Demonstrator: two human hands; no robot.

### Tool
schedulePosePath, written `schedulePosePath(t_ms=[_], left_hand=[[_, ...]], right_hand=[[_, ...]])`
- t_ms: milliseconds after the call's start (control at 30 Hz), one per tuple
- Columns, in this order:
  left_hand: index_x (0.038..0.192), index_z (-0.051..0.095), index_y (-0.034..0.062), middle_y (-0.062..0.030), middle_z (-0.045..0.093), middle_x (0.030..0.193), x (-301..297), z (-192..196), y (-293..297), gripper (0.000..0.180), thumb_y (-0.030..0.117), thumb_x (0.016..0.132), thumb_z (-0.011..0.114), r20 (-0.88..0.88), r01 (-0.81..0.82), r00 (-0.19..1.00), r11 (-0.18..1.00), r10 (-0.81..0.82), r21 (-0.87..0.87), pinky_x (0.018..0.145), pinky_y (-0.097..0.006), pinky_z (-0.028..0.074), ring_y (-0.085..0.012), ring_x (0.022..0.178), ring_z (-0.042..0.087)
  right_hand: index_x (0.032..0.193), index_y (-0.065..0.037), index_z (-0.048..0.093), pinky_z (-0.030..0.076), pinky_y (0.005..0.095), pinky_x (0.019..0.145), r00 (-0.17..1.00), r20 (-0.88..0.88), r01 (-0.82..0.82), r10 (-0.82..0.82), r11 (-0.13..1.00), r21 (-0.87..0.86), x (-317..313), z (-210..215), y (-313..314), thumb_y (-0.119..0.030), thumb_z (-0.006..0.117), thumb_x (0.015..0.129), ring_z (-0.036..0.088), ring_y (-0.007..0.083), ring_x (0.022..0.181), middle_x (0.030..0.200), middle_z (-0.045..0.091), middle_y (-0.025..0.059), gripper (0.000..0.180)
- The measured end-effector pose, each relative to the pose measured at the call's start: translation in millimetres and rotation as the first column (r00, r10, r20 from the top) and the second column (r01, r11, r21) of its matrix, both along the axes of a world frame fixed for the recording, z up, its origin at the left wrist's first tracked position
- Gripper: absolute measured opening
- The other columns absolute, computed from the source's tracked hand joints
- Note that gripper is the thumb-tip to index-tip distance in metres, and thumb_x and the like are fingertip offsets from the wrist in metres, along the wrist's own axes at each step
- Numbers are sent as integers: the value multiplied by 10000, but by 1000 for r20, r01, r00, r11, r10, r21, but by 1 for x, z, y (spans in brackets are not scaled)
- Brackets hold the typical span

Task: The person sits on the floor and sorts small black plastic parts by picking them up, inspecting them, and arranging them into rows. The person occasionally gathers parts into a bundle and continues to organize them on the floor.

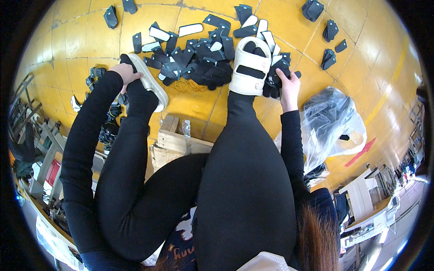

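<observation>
My right hand (288, 86) is beside the outer edge of my right cream sandal (251, 67), its thumb and fingers closed on a bunch of small black flat pieces (272, 80). My left hand (126, 74) lies over the front of my left foot, against the other cream sandal (156, 88). Its fingertips are mostly hidden, and I cannot make out whether it holds anything. Between my feet spreads a loose heap of dark, strap-like flat pieces (210, 65), several with white faces showing. Thin yellow cords (185, 86) lie at the heap's near edge.
Small stacks of dark pieces (331, 30) lie apart on the yellow tiled floor (289, 22). A clear plastic bag (332, 122) with dark contents sits right of my leg. A low wooden stool (174, 140) stands between my legs. Black bundles (108, 131) lie beyond my left leg.
</observation>
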State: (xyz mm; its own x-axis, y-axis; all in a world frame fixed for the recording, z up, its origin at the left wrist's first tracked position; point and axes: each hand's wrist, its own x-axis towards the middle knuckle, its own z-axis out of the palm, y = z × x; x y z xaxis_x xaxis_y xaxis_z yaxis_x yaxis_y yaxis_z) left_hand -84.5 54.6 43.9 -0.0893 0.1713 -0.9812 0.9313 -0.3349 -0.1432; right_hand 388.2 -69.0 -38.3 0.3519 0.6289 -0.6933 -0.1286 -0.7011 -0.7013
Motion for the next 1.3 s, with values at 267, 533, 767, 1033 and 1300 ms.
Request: schedulePosePath(t_ms=[267, 533, 767, 1033, 1300], left_hand=[[827, 687, 21, -144, 680, 777, 52, 11, -17, 381, 371, 868, 542, 378, 40, 922, 992, -82, 118, 683, -374, 527, -285, 720, 670], [1149, 577, 24, -124, 646, 1025, 202, -10, -5, 351, 286, 919, 544, 837, -619, 48, 674, 545, -404, 832, -303, 473, -187, 959, 617], [1369, 398, 99, -67, 512, 1290, 300, -10, -25, 493, 275, 934, 552, -143, -110, -661, -283, 737, -953, 989, -336, 407, -184, 1196, 490], [1120, 532, 60, -78, 634, 926, 255, -7, -20, 246, 164, 900, 570, -89, -343, -629, -379, 772, -860, 692, -345, 550, -214, 778, 661], [978, 540, 48, -44, 607, 809, 246, -13, -23, 158, 197, 926, 556, 243, -426, -542, -14, 804, -905, 688, -282, 489, -151, 731, 604]], right_hand=[[1088, 19, 576, 470, 236, 757, 992, 79, 85, -96, 987, 135, -1, 21, -10, -67, 673, 827, 601, 102, 835, 947, 655, 58, 291], [1122, -4, 568, 468, 244, 807, 988, -140, 88, -60, 976, 200, 2, 99, 18, -66, 636, 855, 600, 100, 874, 990, 648, 44, 283], [1178, -4, 544, 427, 283, 900, 933, -360, 74, -14, 985, 153, -52, 111, 47, -91, 586, 896, 547, 129, 1018, 1128, 585, 64, 297], [1144, 1, 567, 388, 367, 958, 885, 352, -427, 305, 831, 356, -55, 104, 85, -145, 611, 858, 491, 305, 1140, 1223, 512, 171, 324], [957, -37, 694, 466, 309, 844, 840, 325, -541, 435, 722, 431, -57, 112, 113, -79, 651, 802, 618, 231, 948, 1021, 645, 91, 166]])
